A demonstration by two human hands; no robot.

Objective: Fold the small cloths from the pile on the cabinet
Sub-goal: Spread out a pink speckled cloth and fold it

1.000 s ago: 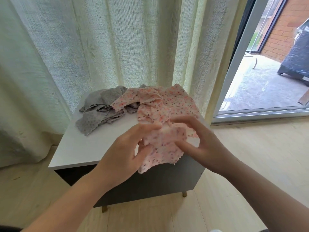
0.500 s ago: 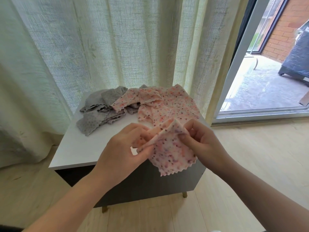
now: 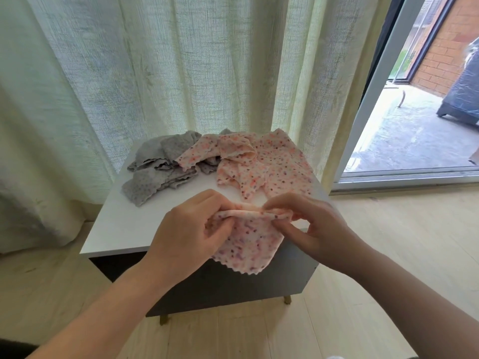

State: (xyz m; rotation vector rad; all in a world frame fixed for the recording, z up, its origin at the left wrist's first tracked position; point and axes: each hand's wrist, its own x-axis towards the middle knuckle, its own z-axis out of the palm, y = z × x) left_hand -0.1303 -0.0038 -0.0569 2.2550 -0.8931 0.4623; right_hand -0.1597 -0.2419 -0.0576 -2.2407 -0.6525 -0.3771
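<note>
We held the cloth (image 3: 246, 244) in the air, our left hand (image 3: 186, 231) and right hand (image 3: 311, 229) each pinching one end of its folded top edge. The rest hung below our fingers, past the cabinet (image 3: 124, 229) front. Beyond our grip lay the pile (image 3: 272, 164). We judged that the layers could slide askew if either pinch eased, spoiling the fold.
</note>
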